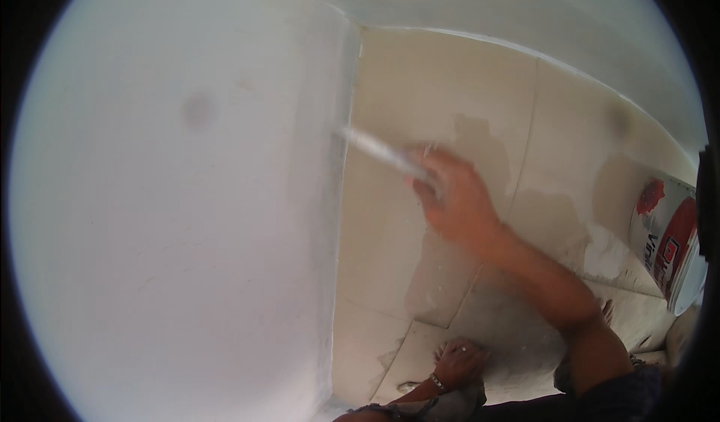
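Observation:
My right hand (457, 193) grips a long, pale tool (375, 148), blurred by motion. The tool's far end reaches left to the grey band along the white wall's base (337, 197); I cannot tell if it touches. My left hand (457, 362), with a metal band at the wrist, is low in the view near my knee and foot. Its fingers are blurred and bunched, and I cannot make out whether they hold anything.
Beige floor tiles (397, 84) with darker patches lie under my hands. A white bucket (660, 242) with red markings stands at the right, near a bare foot (606, 309). Another pale wall (540, 9) curves along the top, meeting the left wall in a corner.

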`<state>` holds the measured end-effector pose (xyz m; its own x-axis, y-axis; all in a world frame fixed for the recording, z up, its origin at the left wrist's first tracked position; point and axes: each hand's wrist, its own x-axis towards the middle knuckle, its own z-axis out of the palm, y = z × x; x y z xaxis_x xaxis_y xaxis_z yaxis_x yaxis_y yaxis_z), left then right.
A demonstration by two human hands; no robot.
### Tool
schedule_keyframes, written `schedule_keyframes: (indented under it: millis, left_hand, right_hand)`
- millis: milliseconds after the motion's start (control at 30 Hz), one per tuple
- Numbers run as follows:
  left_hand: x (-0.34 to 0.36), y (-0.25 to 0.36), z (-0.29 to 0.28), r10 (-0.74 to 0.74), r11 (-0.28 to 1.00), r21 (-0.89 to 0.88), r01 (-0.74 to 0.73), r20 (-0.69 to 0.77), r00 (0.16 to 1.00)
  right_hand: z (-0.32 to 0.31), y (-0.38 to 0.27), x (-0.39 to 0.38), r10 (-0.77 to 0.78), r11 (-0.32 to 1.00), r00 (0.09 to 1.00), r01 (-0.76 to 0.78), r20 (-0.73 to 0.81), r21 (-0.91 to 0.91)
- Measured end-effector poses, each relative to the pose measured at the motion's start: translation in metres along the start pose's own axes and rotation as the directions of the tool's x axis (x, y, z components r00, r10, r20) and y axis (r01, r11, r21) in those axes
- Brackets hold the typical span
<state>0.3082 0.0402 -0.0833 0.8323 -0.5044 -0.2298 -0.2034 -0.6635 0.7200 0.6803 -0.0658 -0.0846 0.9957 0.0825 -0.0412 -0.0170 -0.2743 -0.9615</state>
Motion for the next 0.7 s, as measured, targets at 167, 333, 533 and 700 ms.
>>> schedule_keyframes:
  millis: [167, 333, 533, 700]
  left_hand:
    - [0.005, -0.001, 0.000, -0.015, 1.000, 0.006, 0.015, 0.063, 0.998]
    - [0.003, 0.001, 0.004, -0.031, 0.997, -0.070, 0.030, -0.019, 0.999]
    - [0.002, -0.001, 0.001, 0.002, 1.000, -0.014, -0.002, -0.024, 1.000]
    - [0.005, -0.003, 0.000, 0.028, 1.000, -0.003, -0.028, -0.092, 0.995]
  right_hand:
    - [-0.029, -0.011, 0.091, 0.073, 0.997, 0.974, -0.073, -0.216, 0.009]
    - [0.020, -0.007, 0.056, 0.013, 0.995, 0.991, -0.026, -0.131, -0.097]
    - [0.033, -0.039, -0.067, 0.074, 0.981, 0.948, -0.125, 0.311, 0.147]
    - [0.011, -0.039, -0.014, -0.042, 0.999, 0.998, 0.041, -0.044, -0.019]
